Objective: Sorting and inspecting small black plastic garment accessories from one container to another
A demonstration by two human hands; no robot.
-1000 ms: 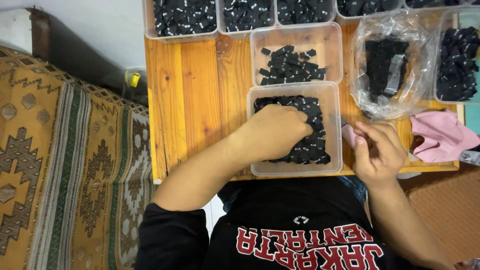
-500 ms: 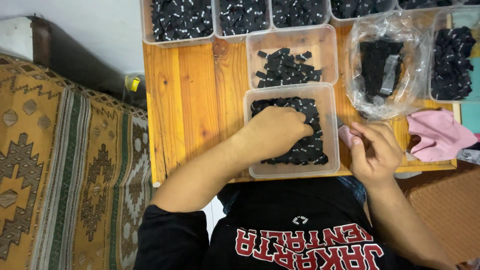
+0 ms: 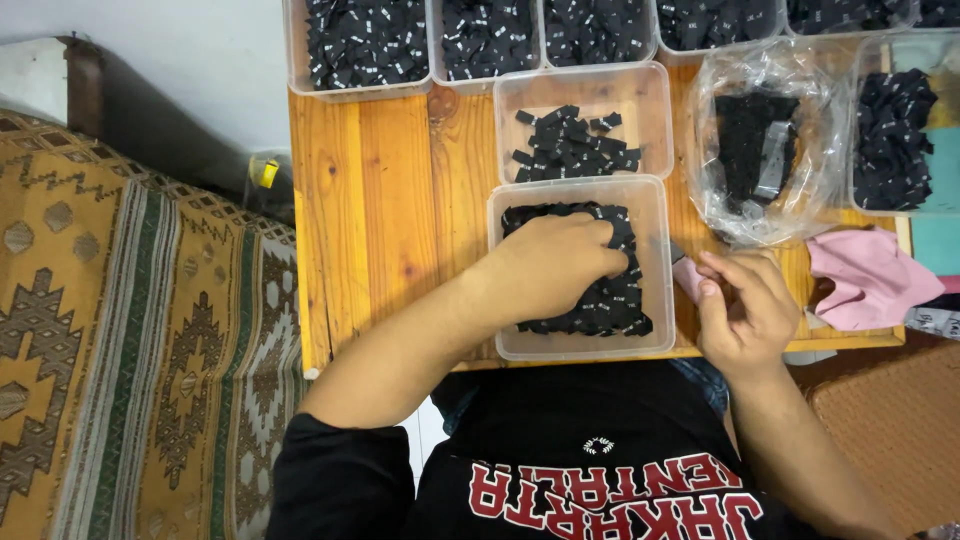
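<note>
Left hand rests inside the clear rectangular plastic tub on the pale wooden table, fingers curled together into the small black fabric labels heaped there. Right hand hovers just beside the tub's right wall, fingertips pinched together; what they hold cannot be told.
</note>
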